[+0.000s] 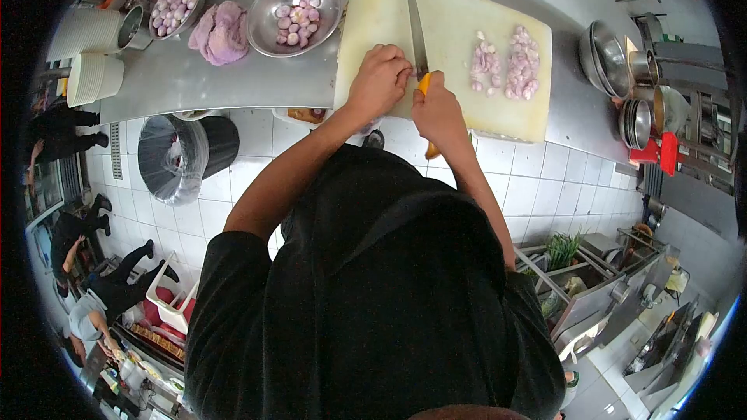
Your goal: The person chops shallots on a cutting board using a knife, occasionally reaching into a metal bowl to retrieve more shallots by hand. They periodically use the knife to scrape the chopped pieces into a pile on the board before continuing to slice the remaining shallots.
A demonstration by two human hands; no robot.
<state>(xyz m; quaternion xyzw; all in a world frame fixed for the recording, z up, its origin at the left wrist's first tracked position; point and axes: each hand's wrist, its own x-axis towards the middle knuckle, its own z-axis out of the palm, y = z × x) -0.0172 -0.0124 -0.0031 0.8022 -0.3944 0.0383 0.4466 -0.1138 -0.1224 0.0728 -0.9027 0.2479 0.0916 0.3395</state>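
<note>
My right hand (440, 113) is wrapped around the yellow handle of a kitchen knife (415, 19), whose blade points away from me over a pale cutting board (451, 12). Just left of the blade, my left hand (381, 78) has its fingers curled down at the board. A small bit of purple shallot (413, 73) shows at its fingertips, mostly hidden. Two groups of cut shallots (522, 62) lie on the right half of the board. To the left stands a steel bowl (268, 35) with several whole peeled shallots (298, 21) in it.
A purple cloth (219, 33) lies beside a second bowl of shallots (177, 5). White containers (95, 79) are stacked far left; steel bowls (599, 62) stand right. Below the counter edge is a lined black bin (222, 144). Other people (117, 288) are at the lower left.
</note>
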